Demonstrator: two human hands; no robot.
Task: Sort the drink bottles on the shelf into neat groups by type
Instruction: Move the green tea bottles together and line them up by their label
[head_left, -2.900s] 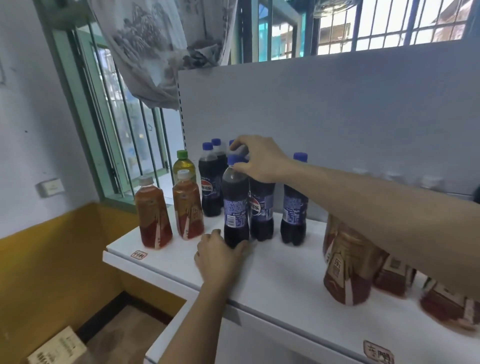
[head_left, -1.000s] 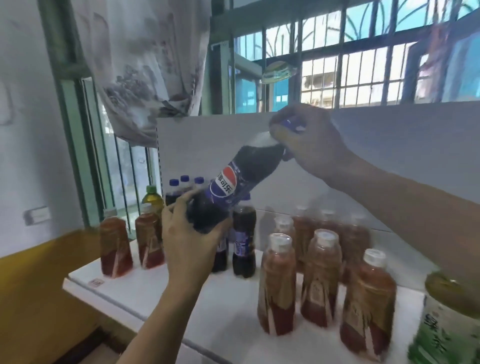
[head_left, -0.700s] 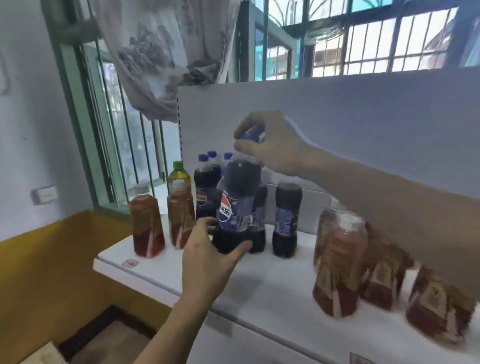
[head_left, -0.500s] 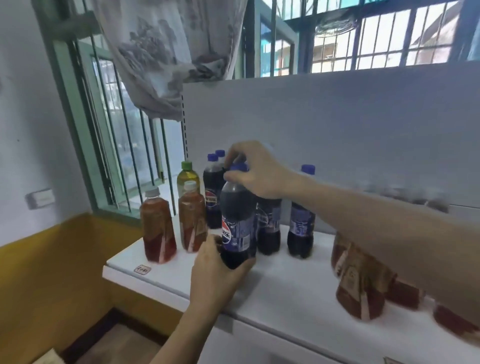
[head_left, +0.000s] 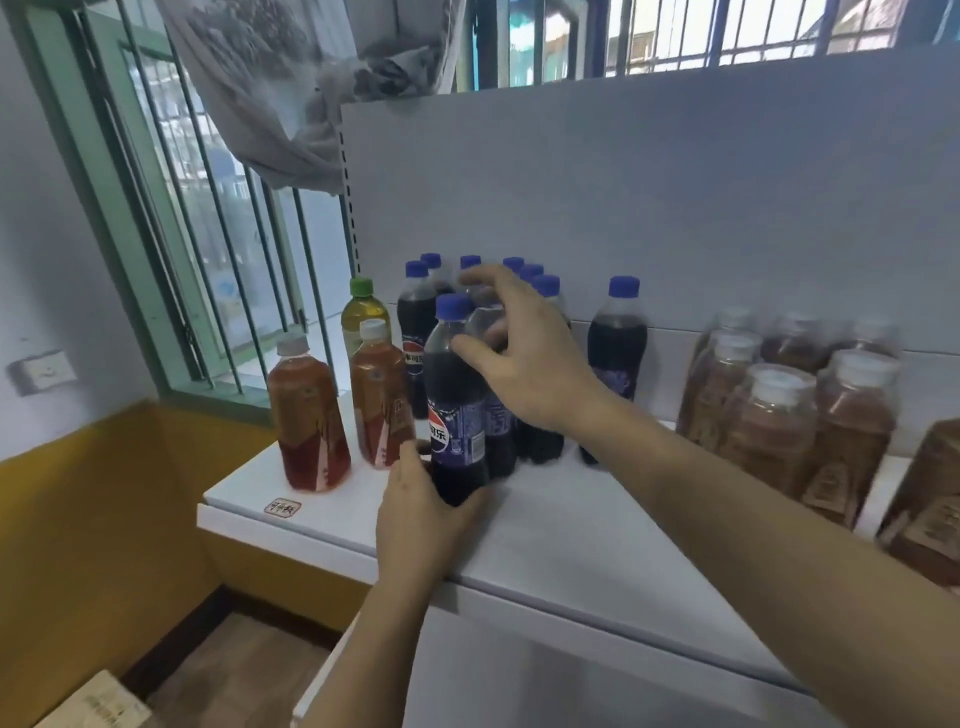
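A cola bottle (head_left: 456, 410) with a blue cap stands upright on the white shelf (head_left: 561, 525), in front of a cluster of several matching cola bottles (head_left: 415, 332). My left hand (head_left: 423, 514) grips its base, thumb on the left and fingers wrapped round the right. My right hand (head_left: 524, 353) hovers beside the bottle's neck with fingers spread, the thumb near its shoulder, holding nothing. One more cola bottle (head_left: 617, 358) stands apart to the right.
Two red tea bottles (head_left: 307, 415) (head_left: 379, 400) and a green-capped tea bottle (head_left: 363, 317) stand at the shelf's left end. Several brown tea bottles (head_left: 779, 415) are grouped at the right. A barred window (head_left: 218, 218) and a cardboard box (head_left: 93, 701) lie to the left.
The cola bottle, earlier held tilted in the air, now stands on the shelf. My right hand has let go of its cap and opened. My left hand still holds the base.
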